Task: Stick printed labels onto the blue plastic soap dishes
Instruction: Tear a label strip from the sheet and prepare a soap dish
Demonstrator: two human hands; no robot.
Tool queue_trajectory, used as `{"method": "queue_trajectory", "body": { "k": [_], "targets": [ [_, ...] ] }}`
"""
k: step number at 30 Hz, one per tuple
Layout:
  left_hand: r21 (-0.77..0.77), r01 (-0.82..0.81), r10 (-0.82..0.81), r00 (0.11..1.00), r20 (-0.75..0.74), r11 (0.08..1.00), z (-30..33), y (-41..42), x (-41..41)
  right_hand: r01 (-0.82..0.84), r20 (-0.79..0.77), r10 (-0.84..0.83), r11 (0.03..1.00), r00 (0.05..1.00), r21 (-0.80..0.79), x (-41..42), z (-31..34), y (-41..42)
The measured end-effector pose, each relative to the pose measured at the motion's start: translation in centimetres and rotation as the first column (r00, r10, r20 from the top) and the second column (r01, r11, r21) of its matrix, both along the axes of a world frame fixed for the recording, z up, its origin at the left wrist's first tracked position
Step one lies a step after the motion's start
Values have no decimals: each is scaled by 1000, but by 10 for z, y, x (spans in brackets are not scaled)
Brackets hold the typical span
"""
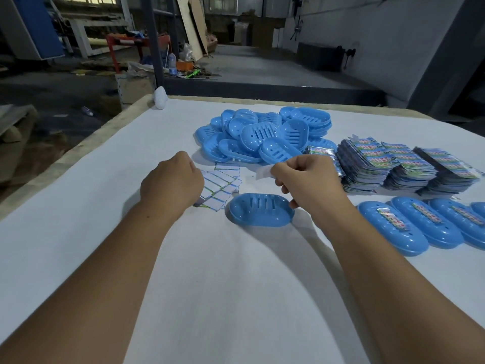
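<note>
Toward the left side of the white-covered table, the left hand rests knuckles-up on a fan of label sheets, fingers curled under and out of sight, so whether it pinches a sheet cannot be told. Just right of that fan, near the table's middle, 1 unlabelled blue soap dish lies alone. The right hand hovers above the dish's right end, thumb and forefinger pinching a small pale slip that may be a label or its backing; the slip sticks out to the left, above the table beyond the dish's far rim, clear of the dish. Behind them sits a heap of bare dishes. Farther right stand stacks of printed labels, and along the right edge a row of labelled dishes.

The likely trouble from here: the thin slip could curl and stick to the fingers or to itself, or land crooked across the slots, since nothing steadies the dish. The loose fan could also slide under the left hand.
</note>
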State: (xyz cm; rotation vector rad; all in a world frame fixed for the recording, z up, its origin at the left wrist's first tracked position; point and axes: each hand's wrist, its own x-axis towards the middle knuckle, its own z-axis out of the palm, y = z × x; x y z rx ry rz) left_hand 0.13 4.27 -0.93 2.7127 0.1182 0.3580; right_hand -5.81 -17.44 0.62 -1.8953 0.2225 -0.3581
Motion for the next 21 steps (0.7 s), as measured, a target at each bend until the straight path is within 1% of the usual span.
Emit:
{"method": "queue_trajectory", "body": {
  "k": [4, 7, 9, 11, 13, 14, 15, 17, 18, 20, 21],
  "targets": [
    [114, -9, 11, 1000, -23, 993, -4, 5, -1, 9, 15, -9, 1000, 1000, -18, -1, -1, -1],
    [172, -12, 10, 1000, 15, 985, -4, 5, -1, 16, 20, -15, 1000, 1000, -26, 0, -3, -2],
    [177, -6, 1, 1000, 32, 984, -4, 4, -2, 15, 23, -14, 999, 1000, -37, 0, -4, -2],
    [139, 0, -8, 998, 60, 990, -3, 1, -3, 9, 23, -7, 999, 1000, -53, 1, -5, -2],
    [17, 43, -45, 988, 150, 999, -2, -2, -5, 3, 25, -1, 998, 1000, -64, 1, -5, -1],
    [-87, 92, -73, 976, 204, 992, -1, -5, -7, 3, 27, -1, 997, 1000, -72, 0, -5, -1],
    [-210, 154, -100, 965, 244, 966, 1, -9, -10, 6, 28, -4, 996, 1000, -85, 0, -6, 0],
    [-434, 278, -178, 950, 257, 857, 5, -20, -16, 17, 36, -13, 994, 999, -107, -1, -6, 1],
    [-515, 328, -230, 942, 246, 792, 6, -26, -20, 20, 41, -15, 994, 999, -110, -1, -6, 2],
    [-619, 389, -325, 920, 221, 682, 6, -37, -28, 11, 50, -5, 994, 999, -110, -2, -5, 4],
    [-637, 408, -360, 908, 213, 653, 5, -42, -31, 0, 54, 6, 994, 999, -110, -2, -4, 5]
  ]
}}
